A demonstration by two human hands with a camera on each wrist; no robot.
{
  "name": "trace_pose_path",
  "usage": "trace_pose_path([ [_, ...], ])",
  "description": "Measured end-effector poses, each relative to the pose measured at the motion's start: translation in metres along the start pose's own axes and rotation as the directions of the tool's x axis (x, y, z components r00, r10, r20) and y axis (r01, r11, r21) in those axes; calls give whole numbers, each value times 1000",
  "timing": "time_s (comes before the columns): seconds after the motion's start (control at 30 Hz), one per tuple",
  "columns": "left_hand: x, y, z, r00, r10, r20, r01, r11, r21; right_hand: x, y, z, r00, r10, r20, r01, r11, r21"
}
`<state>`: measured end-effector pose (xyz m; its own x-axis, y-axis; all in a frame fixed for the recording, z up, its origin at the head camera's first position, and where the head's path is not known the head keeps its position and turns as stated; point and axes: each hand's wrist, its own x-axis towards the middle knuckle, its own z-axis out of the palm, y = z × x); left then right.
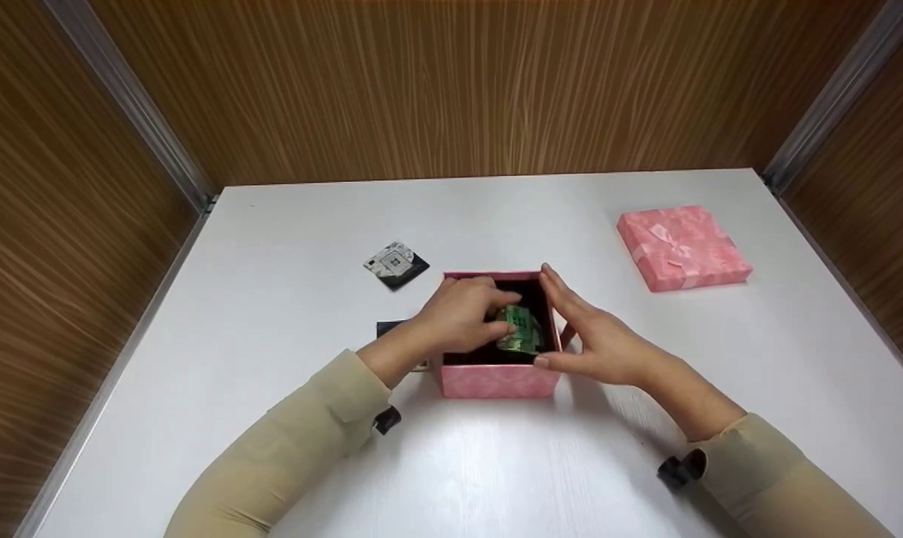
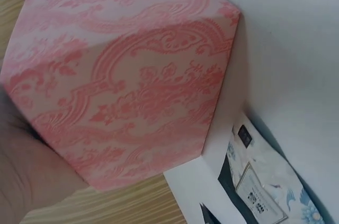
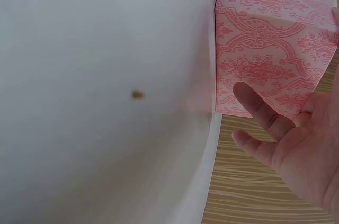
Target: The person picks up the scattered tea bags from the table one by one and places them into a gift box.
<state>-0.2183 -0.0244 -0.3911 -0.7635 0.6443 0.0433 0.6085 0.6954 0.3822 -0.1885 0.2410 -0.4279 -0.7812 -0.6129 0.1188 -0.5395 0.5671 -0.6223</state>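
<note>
A pink box (image 1: 500,381) with a dark inside stands without its lid on the table. My left hand (image 1: 462,314) reaches over its left rim, thumb and index finger pinching the left edge of a green square packet (image 1: 522,329) inside; the other fingertips are hidden. At the box's right side, my right hand (image 1: 597,340) steadies it with fairly straight fingers. Its thumb rests at the front corner and its index fingertip at the back corner. In the right wrist view two straight fingers (image 3: 262,113) spread beside the patterned wall.
A pink lid (image 1: 686,250) with a ribbon bow lies at the back right. Behind and left of the box is a black-and-white square packet (image 1: 396,265). Another patterned packet (image 2: 265,181) lies just left of the box, partly covered by my left arm in the head view.
</note>
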Motion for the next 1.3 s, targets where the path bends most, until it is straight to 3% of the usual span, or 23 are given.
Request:
trace_pose_path([
  [0.1, -3, -3, -7, 997, 44, -68, -52, 991, -124, 0, 0, 0, 1000, -3, 2, 3, 1000, 11],
  [0.3, -12, -10, -29, 977, 48, -206, -113, 941, -320, 0, 1, 1, 1000, -12, -9, 12, 1000, 27],
  [0.47, -22, -26, -44, 936, 16, -353, -157, 914, -375, 0, 0, 1, 1000, -8, -7, 8, 1000, 15],
  [0.63, -37, -52, -51, 903, -42, -428, -145, 907, -395, 1, 0, 1, 1000, -8, -4, 8, 1000, 3],
  [0.83, -53, -81, -50, 897, -125, -425, -68, 909, -410, 1, 0, 1, 1000, -5, -7, 5, 1000, 9],
  [1.07, -67, -103, -40, 916, -201, -346, 28, 895, -445, 0, 1, 1, 1000, -5, -8, 5, 1000, 8],
  [1.3, -79, -120, -25, 943, -229, -242, 98, 884, -456, 0, 0, 1, 1000, -14, -10, 14, 1000, -1],
])
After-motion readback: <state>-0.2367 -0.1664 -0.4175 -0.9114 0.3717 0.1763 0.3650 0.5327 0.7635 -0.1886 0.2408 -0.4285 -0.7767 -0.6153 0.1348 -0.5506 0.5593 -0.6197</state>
